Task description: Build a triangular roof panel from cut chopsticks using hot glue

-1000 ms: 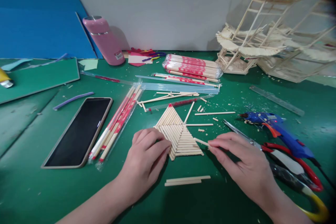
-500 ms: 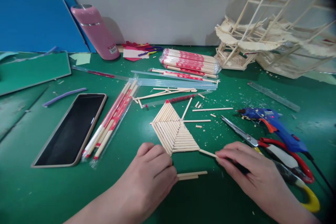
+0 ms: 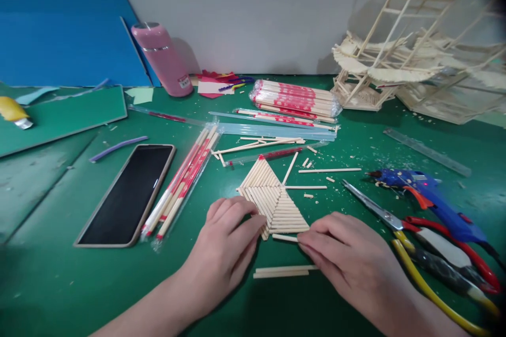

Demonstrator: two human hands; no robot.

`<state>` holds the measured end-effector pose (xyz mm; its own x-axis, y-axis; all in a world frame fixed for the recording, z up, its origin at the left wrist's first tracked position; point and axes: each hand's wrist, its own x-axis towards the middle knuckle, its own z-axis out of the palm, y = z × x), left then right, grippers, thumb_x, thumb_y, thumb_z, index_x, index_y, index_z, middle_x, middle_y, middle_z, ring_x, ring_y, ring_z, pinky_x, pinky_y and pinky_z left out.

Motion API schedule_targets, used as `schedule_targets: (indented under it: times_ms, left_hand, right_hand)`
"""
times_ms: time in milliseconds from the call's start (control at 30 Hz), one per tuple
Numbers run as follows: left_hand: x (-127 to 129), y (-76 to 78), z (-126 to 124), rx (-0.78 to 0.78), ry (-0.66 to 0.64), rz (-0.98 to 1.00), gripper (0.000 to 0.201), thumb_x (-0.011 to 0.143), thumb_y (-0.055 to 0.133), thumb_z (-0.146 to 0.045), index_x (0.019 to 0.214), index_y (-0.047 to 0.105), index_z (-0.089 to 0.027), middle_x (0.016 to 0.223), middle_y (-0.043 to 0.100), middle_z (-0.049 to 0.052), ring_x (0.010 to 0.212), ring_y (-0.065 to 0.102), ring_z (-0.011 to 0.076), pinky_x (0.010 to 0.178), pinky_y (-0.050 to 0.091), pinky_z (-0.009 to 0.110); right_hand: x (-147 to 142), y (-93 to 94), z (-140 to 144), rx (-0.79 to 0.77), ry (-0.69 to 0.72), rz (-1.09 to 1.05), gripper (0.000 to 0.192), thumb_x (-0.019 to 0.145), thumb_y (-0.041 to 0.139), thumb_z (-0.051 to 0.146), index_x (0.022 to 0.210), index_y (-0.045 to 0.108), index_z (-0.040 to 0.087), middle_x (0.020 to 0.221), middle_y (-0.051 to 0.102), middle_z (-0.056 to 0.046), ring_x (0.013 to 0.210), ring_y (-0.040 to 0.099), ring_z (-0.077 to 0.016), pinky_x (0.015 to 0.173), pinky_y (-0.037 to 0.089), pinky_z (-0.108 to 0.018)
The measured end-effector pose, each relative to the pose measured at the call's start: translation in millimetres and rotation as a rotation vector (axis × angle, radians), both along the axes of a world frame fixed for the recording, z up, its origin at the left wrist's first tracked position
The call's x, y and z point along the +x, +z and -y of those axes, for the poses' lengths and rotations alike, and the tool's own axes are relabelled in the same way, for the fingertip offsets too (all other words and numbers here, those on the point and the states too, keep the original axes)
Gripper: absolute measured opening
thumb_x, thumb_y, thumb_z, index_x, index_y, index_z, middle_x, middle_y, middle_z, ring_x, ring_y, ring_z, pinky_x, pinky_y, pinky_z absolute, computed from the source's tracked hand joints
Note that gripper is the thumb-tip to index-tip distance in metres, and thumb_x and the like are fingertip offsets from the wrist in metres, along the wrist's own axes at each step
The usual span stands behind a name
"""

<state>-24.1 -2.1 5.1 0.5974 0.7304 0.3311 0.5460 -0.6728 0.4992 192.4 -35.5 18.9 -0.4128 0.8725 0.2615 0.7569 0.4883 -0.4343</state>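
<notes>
A fan-shaped panel of wooden sticks (image 3: 271,200), laid side by side in triangular sections, lies flat on the green table. My left hand (image 3: 229,239) has its fingers curled and pinched on the panel's lower left edge; the fingertips partly cover that corner. Between the thumb and fingers of my right hand (image 3: 343,253) is a short wooden stick (image 3: 283,238), held just below the panel's bottom edge and roughly parallel to it. Two loose sticks (image 3: 281,272) lie nearer me, one end close under my right hand. Bare spoke sticks (image 3: 306,187) stick out from the panel's right side.
To the right lie a blue glue gun (image 3: 427,189), scissors (image 3: 375,208) and yellow-handled pliers (image 3: 419,268). At left are a phone (image 3: 126,195) and wrapped chopsticks (image 3: 185,181). Behind stand a pink bottle (image 3: 166,60), a chopstick bundle (image 3: 294,97) and a stick-built model (image 3: 379,63).
My right hand has brought its stick leftward to below the panel's bottom edge. My left hand has moved up onto the panel's corner, uncovering the two loose sticks. The view has shifted left.
</notes>
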Motion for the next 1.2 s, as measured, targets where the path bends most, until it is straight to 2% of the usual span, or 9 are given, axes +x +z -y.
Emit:
schedule_targets:
  times_ms: [233, 767, 1200]
  left_hand:
    - [1.6, -3.0, -1.6, -0.046, 0.011, -0.029, 0.025, 0.083, 0.041, -0.008, 0.098, 0.058, -0.018, 0.092, 0.054, 0.007, 0.092, 0.047, 0.0209, 0.078, 0.038, 0.036]
    - [1.0, -0.5, -1.2, -0.061, 0.005, -0.048, 0.023, 0.084, 0.041, -0.009, 0.097, 0.058, -0.018, 0.093, 0.054, 0.007, 0.093, 0.046, 0.0205, 0.078, 0.038, 0.036]
    - [1.4, -2.4, -0.4, -0.088, -0.001, -0.037, 0.021, 0.084, 0.042, -0.010, 0.096, 0.058, -0.018, 0.093, 0.052, 0.007, 0.093, 0.046, 0.0209, 0.080, 0.039, 0.037]
  right_hand:
    - [-2.0, -5.1, -1.2, -0.021, 0.014, 0.036, 0.022, 0.081, 0.046, 0.007, 0.082, 0.063, 0.020, 0.071, 0.058, -0.002, 0.065, 0.051, -0.0139, 0.058, 0.038, -0.028]
    - [-3.5, -4.3, -3.7, 0.056, 0.044, 0.081, 0.023, 0.082, 0.045, 0.007, 0.082, 0.064, 0.020, 0.070, 0.059, -0.001, 0.063, 0.050, -0.0129, 0.056, 0.035, -0.027]
    - [-1.4, -6.9, -3.9, 0.048, 0.073, 0.121, 0.023, 0.083, 0.046, 0.009, 0.092, 0.063, 0.021, 0.075, 0.060, -0.001, 0.066, 0.050, -0.0130, 0.059, 0.035, -0.027]
